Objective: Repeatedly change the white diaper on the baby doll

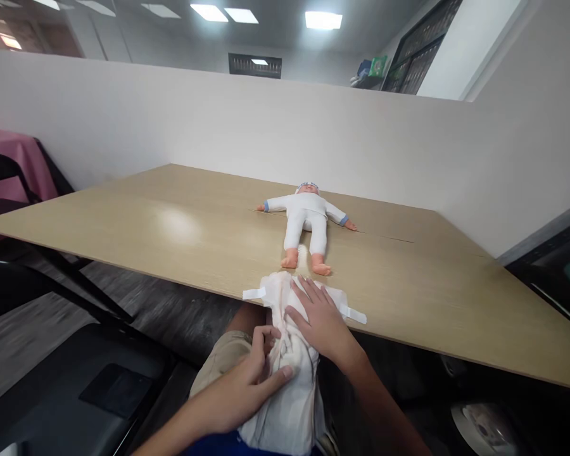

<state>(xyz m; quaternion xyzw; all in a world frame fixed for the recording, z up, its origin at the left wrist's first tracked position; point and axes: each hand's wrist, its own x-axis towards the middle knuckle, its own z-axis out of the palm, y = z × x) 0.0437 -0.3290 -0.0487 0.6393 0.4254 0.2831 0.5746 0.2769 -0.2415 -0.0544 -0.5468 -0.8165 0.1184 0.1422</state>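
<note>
No text, label, brand, number or sign can be read anywhere: not on the diaper (pixel 285 354), the doll (pixel 306 221), the desk (pixel 171 228) or the green pack (pixel 378 65) far behind the doll.

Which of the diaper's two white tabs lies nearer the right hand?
The tab on the right side, just past the right hand pressing flat on the diaper. The other tab sticks out on the far left edge.

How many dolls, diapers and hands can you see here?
Doll: 1
Diaper: 1
Hands: 2, left hand and right hand, both on the diaper
Total: 4
</note>
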